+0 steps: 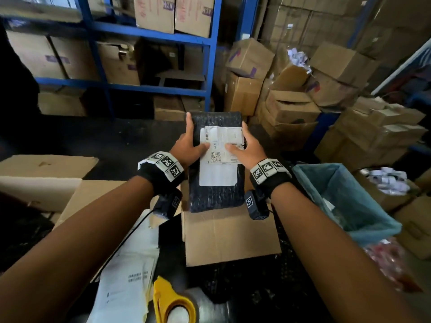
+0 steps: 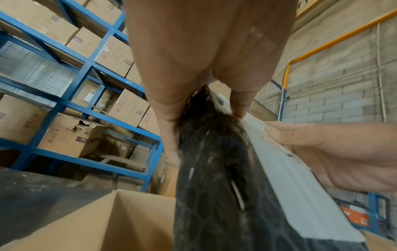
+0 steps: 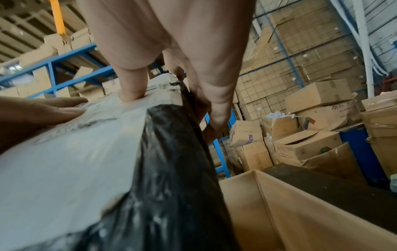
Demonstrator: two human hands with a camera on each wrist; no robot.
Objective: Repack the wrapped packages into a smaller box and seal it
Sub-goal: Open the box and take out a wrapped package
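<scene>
A black bubble-wrapped package (image 1: pixel 215 190) with a white shipping label (image 1: pixel 219 155) is held upright over an open cardboard box (image 1: pixel 231 238). My left hand (image 1: pixel 190 145) grips its left edge, thumb on the label and fingers behind. My right hand (image 1: pixel 248 148) grips the right edge the same way. In the left wrist view the package (image 2: pixel 217 186) runs down from my left hand (image 2: pixel 193 101) toward the box (image 2: pixel 107 225). In the right wrist view my right hand (image 3: pixel 178 81) pinches the package (image 3: pixel 171 169) above the box (image 3: pixel 290 212).
Yellow-handled scissors (image 1: pixel 171 301) and loose papers (image 1: pixel 126 276) lie near the front. A bin with a blue liner (image 1: pixel 345 201) stands at the right. A flattened box flap (image 1: pixel 46 173) lies to the left. Blue shelving (image 1: pixel 149 33) and stacked cartons (image 1: pixel 291 106) fill the back.
</scene>
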